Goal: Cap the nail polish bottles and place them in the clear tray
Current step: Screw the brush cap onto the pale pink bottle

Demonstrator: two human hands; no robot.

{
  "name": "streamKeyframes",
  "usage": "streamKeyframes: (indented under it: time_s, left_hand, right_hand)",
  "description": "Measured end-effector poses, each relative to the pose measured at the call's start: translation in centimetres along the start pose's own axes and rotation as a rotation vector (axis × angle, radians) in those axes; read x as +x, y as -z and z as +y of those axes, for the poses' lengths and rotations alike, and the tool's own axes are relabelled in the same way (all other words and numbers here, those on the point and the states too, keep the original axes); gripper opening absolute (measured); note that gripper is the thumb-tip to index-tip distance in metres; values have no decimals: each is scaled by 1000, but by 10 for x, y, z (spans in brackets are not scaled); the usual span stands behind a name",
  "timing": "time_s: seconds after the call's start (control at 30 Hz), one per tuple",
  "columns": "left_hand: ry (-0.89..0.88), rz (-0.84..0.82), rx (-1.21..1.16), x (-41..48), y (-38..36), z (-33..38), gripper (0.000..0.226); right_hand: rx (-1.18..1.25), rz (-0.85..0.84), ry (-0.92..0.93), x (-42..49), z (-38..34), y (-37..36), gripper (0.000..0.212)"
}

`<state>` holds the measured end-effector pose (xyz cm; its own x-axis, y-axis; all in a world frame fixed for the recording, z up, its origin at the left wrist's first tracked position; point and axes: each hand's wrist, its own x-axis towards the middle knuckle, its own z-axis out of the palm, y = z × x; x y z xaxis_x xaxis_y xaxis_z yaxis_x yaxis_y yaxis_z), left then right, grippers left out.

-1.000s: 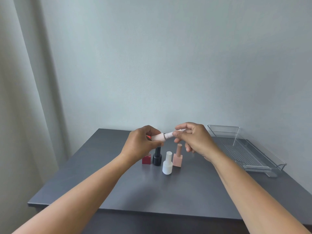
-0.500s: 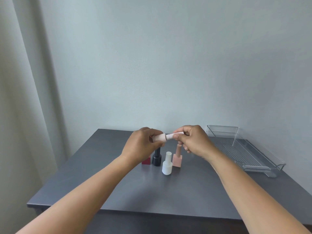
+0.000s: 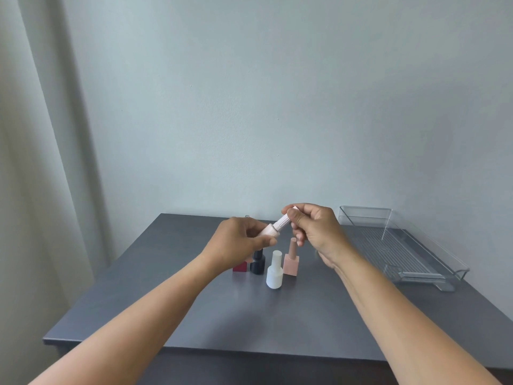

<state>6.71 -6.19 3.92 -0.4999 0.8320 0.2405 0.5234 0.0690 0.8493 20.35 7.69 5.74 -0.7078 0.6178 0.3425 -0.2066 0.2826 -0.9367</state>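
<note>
My left hand [image 3: 238, 241] grips a pale pink nail polish bottle [image 3: 268, 230], tilted with its neck up to the right. My right hand [image 3: 313, 229] pinches the bottle's ribbed pale cap [image 3: 286, 219], which sits on the neck. Both hands hover above four bottles standing on the table: a red one [image 3: 240, 267] partly hidden by my left hand, a black one [image 3: 257, 263], a white one [image 3: 274, 270] and a peach one [image 3: 291, 259]. The clear tray [image 3: 433, 250] lies empty at the right.
The dark grey table [image 3: 211, 312] stands against a pale wall. A curtain [image 3: 33, 162] hangs at the left. The tray rests near the table's right edge, with a raised rear wall.
The held bottle has tilted more steeply, cap end higher. My right hand has risen slightly with the cap. The standing bottles have not moved.
</note>
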Motion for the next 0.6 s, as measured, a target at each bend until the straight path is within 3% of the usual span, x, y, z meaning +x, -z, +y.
streamKeyframes:
  time_s: [0.17, 0.37, 0.6]
  left_hand:
    - [-13, 47, 31, 0, -3, 1, 11]
    - [18, -118, -89, -1, 1, 2, 9]
    - [-2, -8, -13, -1, -7, 1, 11]
  right_hand:
    - [7, 48, -1, -2, 0, -4, 16]
    - [-21, -125, -27, -2, -4, 3, 19]
    - [-76, 40, -14, -4, 0, -7, 24]
